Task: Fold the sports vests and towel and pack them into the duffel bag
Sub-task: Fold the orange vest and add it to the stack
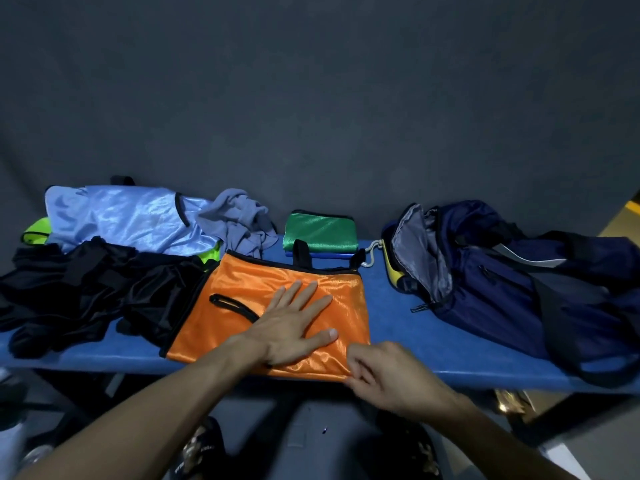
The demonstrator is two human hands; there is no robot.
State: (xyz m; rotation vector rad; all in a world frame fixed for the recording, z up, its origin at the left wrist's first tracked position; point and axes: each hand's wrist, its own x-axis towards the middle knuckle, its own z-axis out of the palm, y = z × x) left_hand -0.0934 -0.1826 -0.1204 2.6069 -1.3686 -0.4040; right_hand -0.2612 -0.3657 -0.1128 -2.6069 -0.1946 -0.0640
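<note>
Pinching the near right corner of the orange vest [242,285], the right hand [391,379] grips fabric; the left hand [291,327] presses flat, fingers straight, on it. Farther along the blue counter [398,327], the duffel bag [502,282] lies unzipped at right, beyond a folded green vest [320,232].

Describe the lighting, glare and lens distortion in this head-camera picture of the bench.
Head view: dim overall; sheen glints on the orange vest and light blue vest; black garments lose detail in shadow; the wide angle bows the blue bench edge and stretches both forearms.
</note>
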